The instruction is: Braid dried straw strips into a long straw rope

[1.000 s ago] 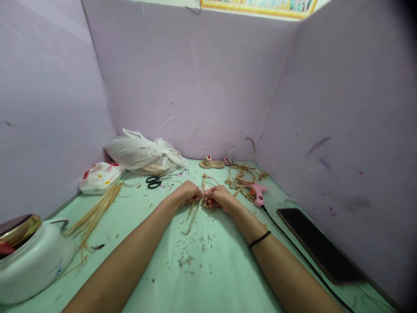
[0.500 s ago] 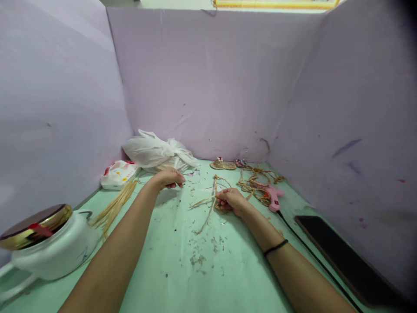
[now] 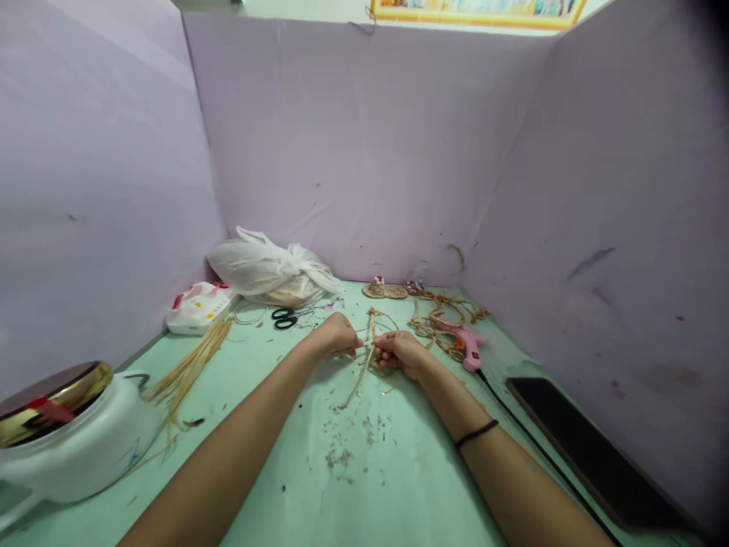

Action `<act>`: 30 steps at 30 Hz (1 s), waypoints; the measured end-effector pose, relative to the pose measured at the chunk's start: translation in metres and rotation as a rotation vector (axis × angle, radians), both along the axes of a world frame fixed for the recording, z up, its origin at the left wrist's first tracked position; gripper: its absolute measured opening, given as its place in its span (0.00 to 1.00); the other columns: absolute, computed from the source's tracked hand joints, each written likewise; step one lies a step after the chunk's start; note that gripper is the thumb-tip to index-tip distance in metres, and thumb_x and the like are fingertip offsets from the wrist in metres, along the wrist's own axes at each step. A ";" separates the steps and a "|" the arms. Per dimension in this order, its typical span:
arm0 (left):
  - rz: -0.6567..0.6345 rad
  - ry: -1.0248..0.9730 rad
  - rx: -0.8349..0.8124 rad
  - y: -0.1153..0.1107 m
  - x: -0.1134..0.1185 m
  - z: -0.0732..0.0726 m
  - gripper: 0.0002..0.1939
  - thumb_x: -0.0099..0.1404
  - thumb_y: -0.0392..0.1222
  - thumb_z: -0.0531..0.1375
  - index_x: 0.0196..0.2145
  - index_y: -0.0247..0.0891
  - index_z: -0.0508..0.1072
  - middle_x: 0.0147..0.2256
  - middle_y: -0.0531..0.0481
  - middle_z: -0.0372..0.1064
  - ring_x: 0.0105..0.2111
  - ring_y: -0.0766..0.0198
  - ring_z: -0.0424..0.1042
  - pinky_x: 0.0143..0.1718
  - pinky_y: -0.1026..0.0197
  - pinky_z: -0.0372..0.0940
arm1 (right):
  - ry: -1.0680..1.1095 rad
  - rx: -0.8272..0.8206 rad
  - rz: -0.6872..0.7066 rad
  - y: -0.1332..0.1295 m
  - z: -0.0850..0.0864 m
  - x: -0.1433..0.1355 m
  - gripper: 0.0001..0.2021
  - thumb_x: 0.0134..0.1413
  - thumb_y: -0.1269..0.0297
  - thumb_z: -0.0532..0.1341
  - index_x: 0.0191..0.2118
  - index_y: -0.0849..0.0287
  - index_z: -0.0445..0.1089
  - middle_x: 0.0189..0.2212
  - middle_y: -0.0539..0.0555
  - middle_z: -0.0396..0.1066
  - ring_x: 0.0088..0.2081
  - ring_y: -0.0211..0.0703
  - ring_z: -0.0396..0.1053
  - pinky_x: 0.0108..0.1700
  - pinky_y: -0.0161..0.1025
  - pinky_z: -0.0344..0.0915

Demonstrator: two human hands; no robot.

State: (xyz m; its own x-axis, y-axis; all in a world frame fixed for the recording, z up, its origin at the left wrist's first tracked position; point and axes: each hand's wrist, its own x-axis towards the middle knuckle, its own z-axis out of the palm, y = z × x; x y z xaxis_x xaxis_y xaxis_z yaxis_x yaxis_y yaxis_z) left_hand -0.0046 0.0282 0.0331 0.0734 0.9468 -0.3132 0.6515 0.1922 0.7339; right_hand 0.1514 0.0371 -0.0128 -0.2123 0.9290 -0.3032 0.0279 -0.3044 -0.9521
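My right hand (image 3: pixel 403 352) pinches a braided straw cord (image 3: pixel 372 325) near the middle of the table. The cord's upper part makes a loop behind my fingers, and a loose tail (image 3: pixel 354 386) hangs down toward me. Close beside it on the left, my left hand (image 3: pixel 339 336) is closed, fingertips pinched on a thin straw strand that runs out of the braid; the grip is partly hidden. Black-handled scissors (image 3: pixel 285 317) lie to the left of that hand. A finished-looking woven straw piece (image 3: pixel 386 290) with a red and white ornament rests farther back.
At right are a coil of braided straw cord (image 3: pixel 438 317), a pink glue gun (image 3: pixel 471 348) with its black cable, and a dark phone-like slab (image 3: pixel 581 448). Loose straw (image 3: pixel 197 361), a white pot (image 3: pixel 91 448), a tissue pack (image 3: pixel 199 306) and a white plastic bag (image 3: pixel 267 266) stand left.
My left hand has moved right and toward me, from above the scissors to the straw strand beside the braid. The scissors have come into sight. My right hand keeps its pinch.
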 end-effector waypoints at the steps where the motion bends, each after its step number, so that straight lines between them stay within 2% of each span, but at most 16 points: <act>1: 0.008 0.032 0.022 -0.002 0.007 -0.001 0.05 0.45 0.36 0.59 0.18 0.31 0.69 0.09 0.55 0.54 0.11 0.71 0.52 0.15 0.67 0.46 | 0.004 0.001 0.002 0.000 0.000 0.000 0.04 0.43 0.75 0.58 0.22 0.65 0.63 0.14 0.47 0.63 0.13 0.27 0.55 0.17 0.28 0.64; 3: 0.025 0.046 0.068 -0.005 0.016 -0.003 0.04 0.45 0.36 0.59 0.17 0.32 0.69 0.08 0.55 0.52 0.12 0.71 0.52 0.15 0.66 0.46 | 0.011 0.006 0.005 0.001 0.000 -0.001 0.03 0.41 0.75 0.58 0.21 0.66 0.64 0.15 0.49 0.64 0.13 0.27 0.56 0.17 0.29 0.64; 6: -0.016 0.047 0.186 -0.011 0.027 -0.011 0.05 0.45 0.37 0.59 0.18 0.32 0.69 0.11 0.54 0.54 0.14 0.70 0.54 0.17 0.66 0.48 | 0.024 0.012 0.000 0.001 -0.001 -0.002 0.03 0.38 0.76 0.57 0.20 0.65 0.64 0.13 0.48 0.62 0.13 0.27 0.55 0.15 0.27 0.60; 10: -0.044 0.294 0.442 -0.023 0.048 -0.024 0.06 0.45 0.40 0.59 0.19 0.34 0.70 0.17 0.50 0.60 0.21 0.64 0.61 0.21 0.65 0.50 | 0.034 0.005 -0.037 0.000 -0.003 -0.003 0.06 0.34 0.78 0.55 0.16 0.64 0.60 0.07 0.43 0.52 0.11 0.26 0.48 0.12 0.25 0.51; 13: -0.093 0.324 0.509 -0.024 0.051 -0.021 0.03 0.44 0.37 0.59 0.19 0.35 0.70 0.16 0.50 0.59 0.22 0.63 0.63 0.22 0.65 0.50 | 0.035 0.005 -0.053 0.000 -0.003 -0.002 0.06 0.33 0.79 0.54 0.15 0.63 0.59 0.07 0.43 0.52 0.10 0.26 0.48 0.11 0.25 0.48; 15: -0.067 0.204 0.407 -0.018 0.044 -0.013 0.02 0.44 0.35 0.59 0.18 0.34 0.69 0.14 0.51 0.57 0.20 0.65 0.61 0.21 0.66 0.50 | 0.038 0.004 -0.046 0.001 -0.002 0.000 0.05 0.34 0.79 0.54 0.17 0.63 0.60 0.08 0.44 0.54 0.10 0.26 0.48 0.12 0.25 0.49; 19: 0.207 -0.245 0.043 -0.002 0.027 -0.001 0.06 0.51 0.37 0.54 0.21 0.33 0.67 0.13 0.54 0.56 0.13 0.72 0.51 0.16 0.67 0.45 | 0.052 0.002 -0.014 0.003 0.000 0.002 0.04 0.38 0.78 0.55 0.21 0.65 0.63 0.12 0.45 0.60 0.11 0.26 0.50 0.13 0.25 0.52; 21: 0.211 -0.370 -0.131 0.003 0.027 -0.004 0.07 0.54 0.36 0.53 0.21 0.32 0.66 0.14 0.54 0.57 0.12 0.75 0.49 0.15 0.69 0.43 | 0.049 0.003 0.001 0.003 0.000 0.003 0.04 0.39 0.78 0.55 0.21 0.65 0.63 0.12 0.46 0.61 0.12 0.26 0.52 0.13 0.25 0.51; 23: 0.138 -0.418 -0.234 0.004 0.029 -0.010 0.08 0.54 0.35 0.53 0.20 0.31 0.66 0.14 0.53 0.58 0.12 0.76 0.50 0.14 0.70 0.44 | 0.043 -0.002 0.016 0.002 0.001 0.003 0.05 0.40 0.78 0.55 0.20 0.65 0.63 0.12 0.48 0.62 0.13 0.28 0.56 0.13 0.25 0.51; 26: 0.095 -0.454 -0.287 0.007 0.032 -0.019 0.08 0.54 0.34 0.53 0.19 0.31 0.63 0.13 0.55 0.56 0.12 0.77 0.51 0.14 0.72 0.45 | 0.014 0.027 0.058 0.003 0.001 0.006 0.03 0.41 0.76 0.57 0.22 0.64 0.63 0.13 0.47 0.63 0.13 0.27 0.55 0.15 0.25 0.54; 30: 0.102 -0.369 -0.278 0.011 0.029 -0.026 0.08 0.50 0.32 0.56 0.16 0.32 0.62 0.10 0.57 0.51 0.11 0.76 0.48 0.13 0.70 0.41 | -0.240 0.234 0.195 0.005 0.000 0.010 0.03 0.43 0.72 0.57 0.23 0.62 0.63 0.15 0.46 0.63 0.14 0.29 0.56 0.17 0.28 0.56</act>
State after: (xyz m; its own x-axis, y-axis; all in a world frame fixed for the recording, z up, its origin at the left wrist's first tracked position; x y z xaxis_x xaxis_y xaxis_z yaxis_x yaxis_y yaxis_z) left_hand 0.0241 0.0397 0.0076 0.1383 0.8390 -0.5263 0.3241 0.4639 0.8245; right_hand 0.1615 0.0420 -0.0132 -0.3406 0.9281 -0.1506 0.2943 -0.0469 -0.9546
